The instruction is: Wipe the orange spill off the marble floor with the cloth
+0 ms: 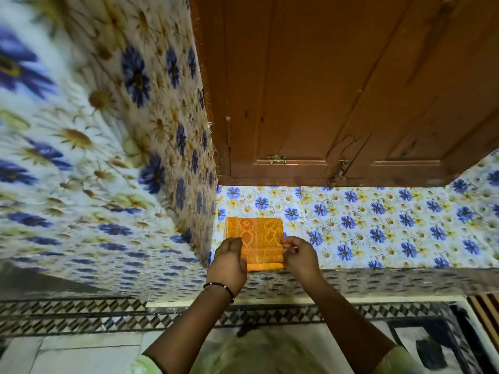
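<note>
The left hand (228, 259) and the right hand (298, 255) each pinch one side of the folded orange cloth (256, 238). It lies on the flowery shelf (378, 225). This looks like picking up. Next, carry it down to the marble floor (67, 352).

The folded orange patterned cloth (255, 242) lies on the shelf covered in blue-and-yellow flower-print sheet (378, 228), at its left end. The left hand (229, 261) touches the cloth at its 8 o'clock, the right hand (298, 256) at its 4 o'clock. The brown wooden cabinet with two doors (351, 90) hangs above, at 12 o'clock. The flower-print side wall (172, 117) stands at 9 o'clock. The pale marble floor (81, 354) lies below, at 7 o'clock.
</note>
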